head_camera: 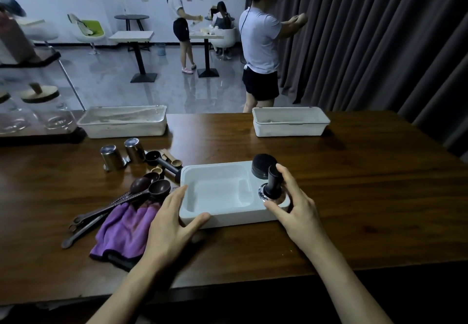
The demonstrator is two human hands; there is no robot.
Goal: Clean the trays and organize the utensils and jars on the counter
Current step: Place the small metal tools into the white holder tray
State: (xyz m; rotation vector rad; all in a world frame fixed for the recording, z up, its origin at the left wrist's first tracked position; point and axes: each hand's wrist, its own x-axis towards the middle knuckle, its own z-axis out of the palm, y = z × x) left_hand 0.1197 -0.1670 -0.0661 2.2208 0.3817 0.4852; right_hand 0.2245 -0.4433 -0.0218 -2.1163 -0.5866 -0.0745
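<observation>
On the dark wooden surface (354,184) sits a white tray (235,218). The left hand (174,219) lies flat-fingered against its near left corner. The right hand (296,202) curves round a black tamper (272,184) standing at the tray's right end, index finger against the handle and thumb on the rim; whether it grips is unclear. Left of the tray lie a purple cloth (124,230), dark spoons (141,192) and two steel cups (111,157). Two more white bins (290,121) stand at the far edge.
</observation>
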